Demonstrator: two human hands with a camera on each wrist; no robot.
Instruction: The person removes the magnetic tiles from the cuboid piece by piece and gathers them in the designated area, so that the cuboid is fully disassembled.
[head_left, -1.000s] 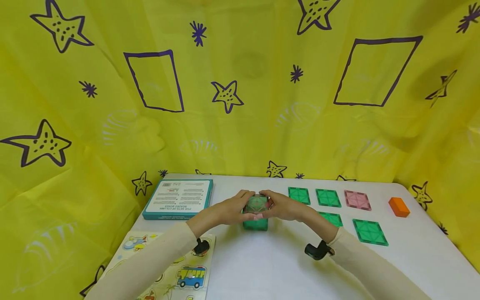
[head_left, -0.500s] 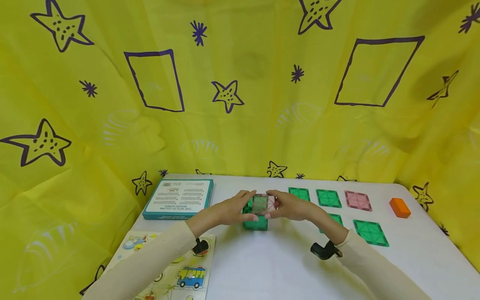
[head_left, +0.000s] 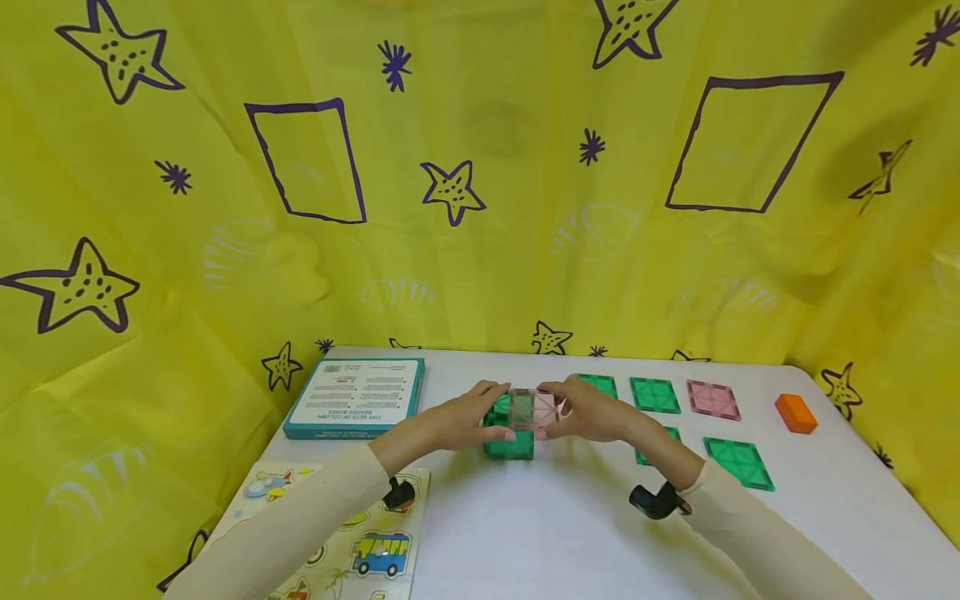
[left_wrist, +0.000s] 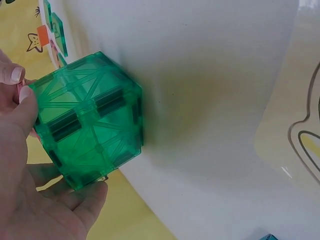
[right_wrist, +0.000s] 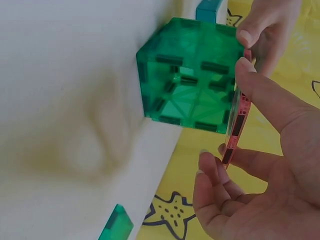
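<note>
Overlapping the top of green magnetic-tile cube (left_wrist: pixel 92 115): pink square tile (head_left: pixel 547 408), pinched by right hand (head_left: pixel 596 412), jutting toward that palm. Left hand (head_left: pixel 467 417) grips cube from opposite side. Beyond right grip: loose green tiles (head_left: pixel 656 395), then orange block (head_left: pixel 796 414).

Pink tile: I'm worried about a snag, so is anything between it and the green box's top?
Nothing visible stands between the pink tile and the top of the green box, which it overlaps. The left hand, gripping the box's left side, might obstruct sliding the tile left.
</note>
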